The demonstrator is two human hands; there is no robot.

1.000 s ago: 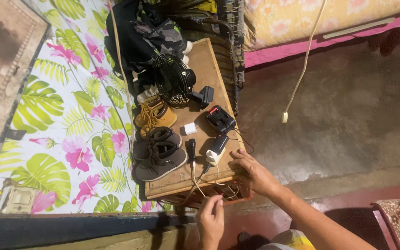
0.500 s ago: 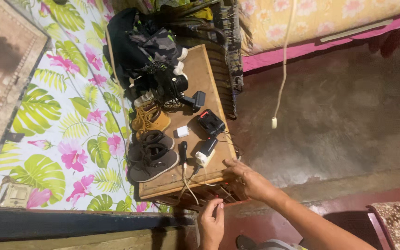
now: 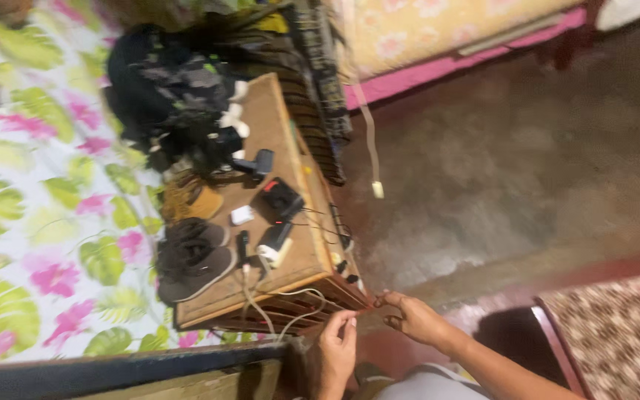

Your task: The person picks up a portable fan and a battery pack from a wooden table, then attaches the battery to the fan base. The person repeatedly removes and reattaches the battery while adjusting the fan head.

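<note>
Two hands pinch thin cord (image 3: 361,311) between them: left grip (image 3: 337,342), right grip (image 3: 409,315).

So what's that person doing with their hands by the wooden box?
A person is bending over a wooden crate with both hands at its near corner. The left hand and right hand are pinched together as if on something thin, too blurred to tell what. Pale cords hang off the crate's near edge right beside them. On top sit dark shoes, tan boots, a black charger and a white plug.
</note>
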